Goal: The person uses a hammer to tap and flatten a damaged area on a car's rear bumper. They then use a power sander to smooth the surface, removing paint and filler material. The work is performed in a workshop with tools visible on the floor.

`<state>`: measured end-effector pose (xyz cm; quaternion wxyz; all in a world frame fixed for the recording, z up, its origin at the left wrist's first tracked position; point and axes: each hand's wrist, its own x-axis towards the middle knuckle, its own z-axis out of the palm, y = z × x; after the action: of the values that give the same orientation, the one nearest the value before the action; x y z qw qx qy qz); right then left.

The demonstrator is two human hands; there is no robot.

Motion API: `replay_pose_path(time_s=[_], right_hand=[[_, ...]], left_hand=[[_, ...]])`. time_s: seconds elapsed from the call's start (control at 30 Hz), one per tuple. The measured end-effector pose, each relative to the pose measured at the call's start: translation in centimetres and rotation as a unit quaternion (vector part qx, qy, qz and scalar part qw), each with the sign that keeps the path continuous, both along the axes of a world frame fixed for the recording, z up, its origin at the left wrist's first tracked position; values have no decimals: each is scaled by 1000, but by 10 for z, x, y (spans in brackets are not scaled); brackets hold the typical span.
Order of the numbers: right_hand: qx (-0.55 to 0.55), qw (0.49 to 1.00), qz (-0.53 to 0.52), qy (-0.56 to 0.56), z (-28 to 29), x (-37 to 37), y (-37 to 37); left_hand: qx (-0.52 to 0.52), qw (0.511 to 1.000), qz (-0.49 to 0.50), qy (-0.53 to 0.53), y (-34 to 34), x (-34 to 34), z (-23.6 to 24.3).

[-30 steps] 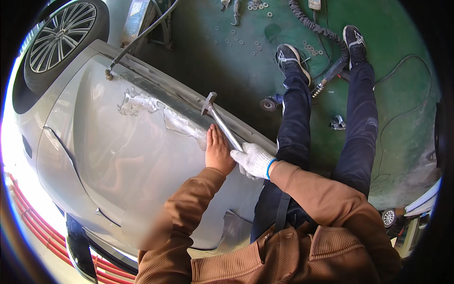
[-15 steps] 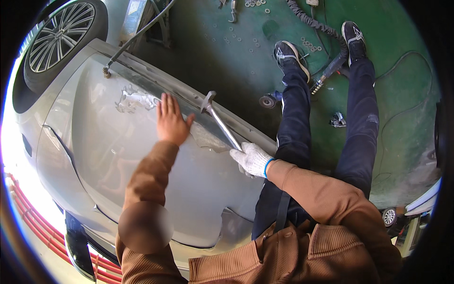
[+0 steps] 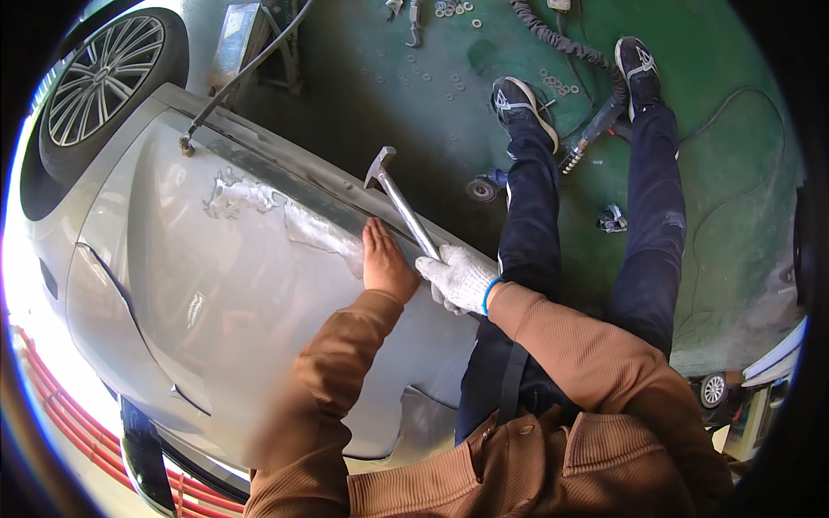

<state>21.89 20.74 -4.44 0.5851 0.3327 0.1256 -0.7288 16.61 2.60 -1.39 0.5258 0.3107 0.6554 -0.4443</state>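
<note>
My bare left hand [image 3: 389,268] lies flat on a silver car door [image 3: 259,319], its fingers together and stretched toward the door's lower edge. Beside the fingertips a ground bare-metal patch [image 3: 319,231] runs along that edge, and a second ragged patch [image 3: 242,195] lies farther left. A white knit glove with a blue cuff covers my right hand [image 3: 458,278], which is closed round the handle of a metal body hammer [image 3: 404,207]. The hammer's head points away from me, above the sill, apart from the door.
A rod [image 3: 250,76] with a fitting meets the door's far left corner. A wheel [image 3: 108,78] stands at the far left. On the green floor lie an angle grinder [image 3: 486,186], a hose-fed tool [image 3: 596,129], several washers [image 3: 557,82] and a crumpled scrap [image 3: 611,219].
My left hand has slid right along the door's lower edge, toward my right hand, uncovering more of the bare-metal patch. The hammer has turned slightly in my right hand.
</note>
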Motion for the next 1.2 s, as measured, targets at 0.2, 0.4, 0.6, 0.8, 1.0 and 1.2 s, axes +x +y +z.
replay_pose_path(time_s=[0.2, 0.4, 0.6, 0.8, 1.0, 1.2], right_hand=[[-34, 999, 14, -3, 2, 13, -27], [-20, 999, 1, 32, -2, 3, -37], [-23, 997, 53, 58, -12, -4, -11], [15, 998, 51, -23, -20, 26, 14], [11, 999, 12, -34, -8, 21, 15], [-47, 994, 82, 54, 6, 25, -2]], left_hand=[[-2, 998, -18, -58, 8, 14, 16], [78, 991, 78, -78, -6, 10, 35], [62, 996, -16, 69, -28, -83, 16], [-32, 999, -1, 33, 7, -31, -2], [-55, 998, -8, -12, 20, 6, 6], [-41, 997, -19, -68, 20, 24, 20]])
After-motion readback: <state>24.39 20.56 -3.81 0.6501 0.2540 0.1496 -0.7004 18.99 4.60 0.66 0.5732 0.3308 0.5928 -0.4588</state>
